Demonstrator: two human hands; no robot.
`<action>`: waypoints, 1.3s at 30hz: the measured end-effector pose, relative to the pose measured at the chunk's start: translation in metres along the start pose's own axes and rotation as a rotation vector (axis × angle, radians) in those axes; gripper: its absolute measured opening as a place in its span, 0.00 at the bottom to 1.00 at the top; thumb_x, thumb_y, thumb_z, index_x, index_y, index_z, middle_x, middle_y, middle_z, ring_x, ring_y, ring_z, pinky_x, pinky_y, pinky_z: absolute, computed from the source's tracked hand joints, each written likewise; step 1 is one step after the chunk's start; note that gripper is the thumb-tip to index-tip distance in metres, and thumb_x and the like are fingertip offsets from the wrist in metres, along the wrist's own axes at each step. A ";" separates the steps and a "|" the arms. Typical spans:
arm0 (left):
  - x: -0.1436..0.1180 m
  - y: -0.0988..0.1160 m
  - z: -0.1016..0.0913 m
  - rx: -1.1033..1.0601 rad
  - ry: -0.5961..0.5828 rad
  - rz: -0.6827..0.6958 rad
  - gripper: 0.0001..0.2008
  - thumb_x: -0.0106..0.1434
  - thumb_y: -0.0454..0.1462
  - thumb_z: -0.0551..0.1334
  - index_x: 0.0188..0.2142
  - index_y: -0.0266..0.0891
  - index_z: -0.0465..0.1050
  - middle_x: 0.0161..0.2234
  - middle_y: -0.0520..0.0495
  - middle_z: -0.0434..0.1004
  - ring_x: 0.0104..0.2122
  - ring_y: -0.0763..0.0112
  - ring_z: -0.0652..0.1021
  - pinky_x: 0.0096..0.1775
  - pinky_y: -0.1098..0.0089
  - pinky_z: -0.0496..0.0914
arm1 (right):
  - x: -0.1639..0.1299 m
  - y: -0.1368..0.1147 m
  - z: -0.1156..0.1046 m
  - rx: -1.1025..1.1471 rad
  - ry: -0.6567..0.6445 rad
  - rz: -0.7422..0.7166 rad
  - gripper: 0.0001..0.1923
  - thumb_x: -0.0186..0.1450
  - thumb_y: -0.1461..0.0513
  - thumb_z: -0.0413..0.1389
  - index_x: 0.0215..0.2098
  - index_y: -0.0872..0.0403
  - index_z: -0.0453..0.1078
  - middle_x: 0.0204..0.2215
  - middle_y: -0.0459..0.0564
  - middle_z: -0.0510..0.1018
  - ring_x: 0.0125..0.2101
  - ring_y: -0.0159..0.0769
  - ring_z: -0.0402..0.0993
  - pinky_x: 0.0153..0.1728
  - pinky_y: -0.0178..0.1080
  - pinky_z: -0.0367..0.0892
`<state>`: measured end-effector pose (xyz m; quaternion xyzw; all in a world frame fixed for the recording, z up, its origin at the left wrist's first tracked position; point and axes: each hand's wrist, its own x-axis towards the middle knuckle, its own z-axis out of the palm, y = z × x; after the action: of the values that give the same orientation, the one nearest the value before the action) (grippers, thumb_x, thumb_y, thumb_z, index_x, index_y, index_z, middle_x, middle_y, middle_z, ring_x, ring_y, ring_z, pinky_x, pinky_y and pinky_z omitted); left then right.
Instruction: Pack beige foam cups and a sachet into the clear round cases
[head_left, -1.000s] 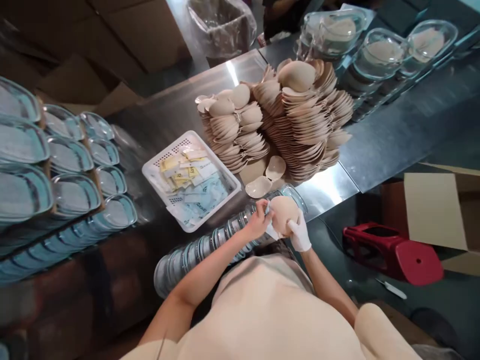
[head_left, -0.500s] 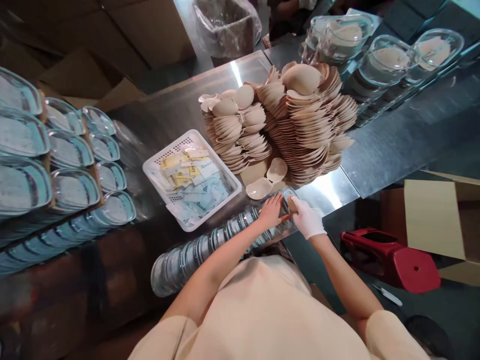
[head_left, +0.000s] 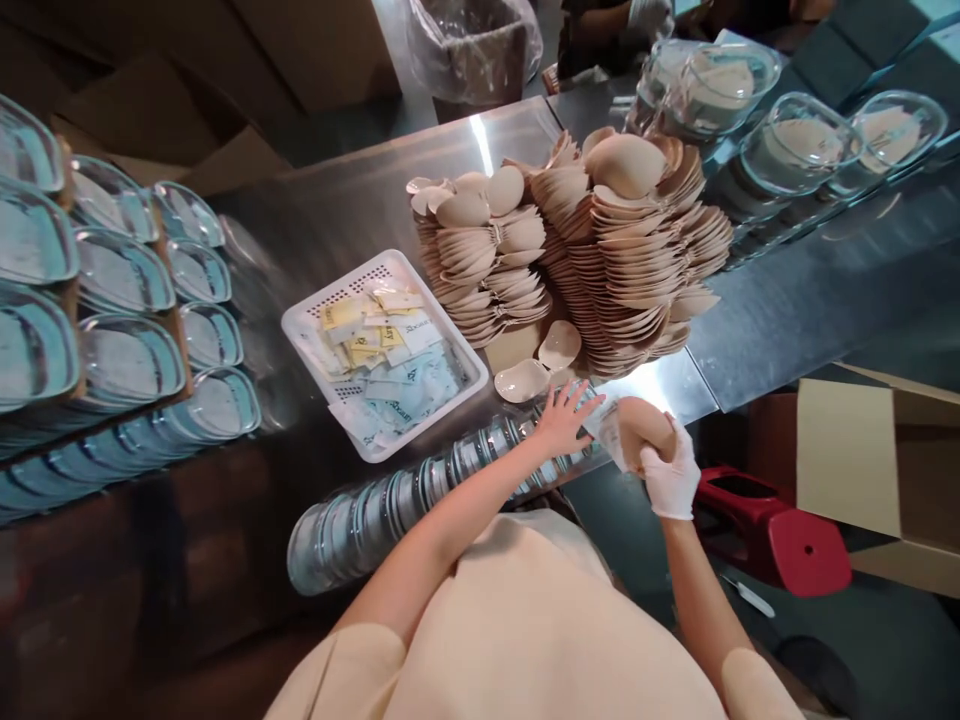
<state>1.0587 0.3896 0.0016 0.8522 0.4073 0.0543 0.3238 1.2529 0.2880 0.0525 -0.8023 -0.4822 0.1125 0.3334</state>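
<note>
My right hand (head_left: pixel 673 477), in a white glove, grips a beige stick-on bra (head_left: pixel 645 428) off the bench's front edge. A clear plastic piece (head_left: pixel 611 432) sticks out from its left side; whether it is a case or film I cannot tell. My bare left hand (head_left: pixel 562 422) is open with fingers spread, at the right end of a row of nested clear plastic cases (head_left: pixel 390 520). Just beyond that hand, a loose joined pair of beige bra cups (head_left: pixel 523 381) lies cup side up. Tall stacks of the same beige bras (head_left: pixel 626 260) stand behind it.
A white basket (head_left: pixel 289 325) holds yellow and pale blue packets. Filled clear cases (head_left: pixel 127 270) stand in rows at left; more cases (head_left: pixel 806 150) stand at back right. A lined bin (head_left: pixel 480 60), a red stool (head_left: pixel 806 550) and an open carton (head_left: pixel 847 455) surround the bench. A co-worker's gloved hand (head_left: pixel 651 17) shows behind.
My right hand has moved right and away from the row of cases, carrying the bra and clear plastic. My left hand has shifted slightly right and its fingers have spread.
</note>
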 end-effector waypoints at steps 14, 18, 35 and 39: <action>0.012 -0.011 -0.006 -0.245 -0.038 -0.079 0.48 0.54 0.45 0.75 0.72 0.51 0.60 0.75 0.47 0.55 0.70 0.49 0.62 0.67 0.48 0.62 | -0.003 -0.041 0.041 -0.388 -0.510 -0.150 0.27 0.68 0.66 0.53 0.65 0.44 0.70 0.57 0.53 0.76 0.43 0.41 0.78 0.39 0.37 0.74; 0.012 -0.010 -0.004 -0.251 -0.049 -0.089 0.47 0.55 0.44 0.73 0.72 0.52 0.58 0.75 0.49 0.54 0.71 0.49 0.60 0.68 0.45 0.59 | 0.000 -0.018 0.042 -0.300 -0.375 -0.139 0.23 0.71 0.62 0.51 0.63 0.46 0.71 0.53 0.53 0.78 0.45 0.42 0.77 0.42 0.39 0.73; 0.005 -0.013 -0.009 -0.237 -0.062 -0.059 0.46 0.59 0.47 0.71 0.73 0.52 0.56 0.75 0.47 0.53 0.72 0.51 0.59 0.69 0.47 0.59 | -0.052 0.068 0.093 -0.224 -0.012 -0.069 0.11 0.68 0.54 0.55 0.33 0.51 0.73 0.56 0.59 0.76 0.62 0.56 0.66 0.58 0.64 0.63; 0.005 -0.016 -0.008 -0.217 -0.066 -0.046 0.45 0.60 0.49 0.70 0.73 0.53 0.56 0.76 0.46 0.51 0.72 0.51 0.58 0.69 0.47 0.57 | -0.053 0.070 0.105 -0.080 -0.104 -0.005 0.14 0.67 0.56 0.53 0.26 0.52 0.72 0.60 0.61 0.75 0.63 0.54 0.66 0.57 0.61 0.67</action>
<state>1.0481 0.4043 -0.0027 0.8039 0.4074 0.0626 0.4288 1.2226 0.2656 -0.0790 -0.8068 -0.5049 0.1341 0.2760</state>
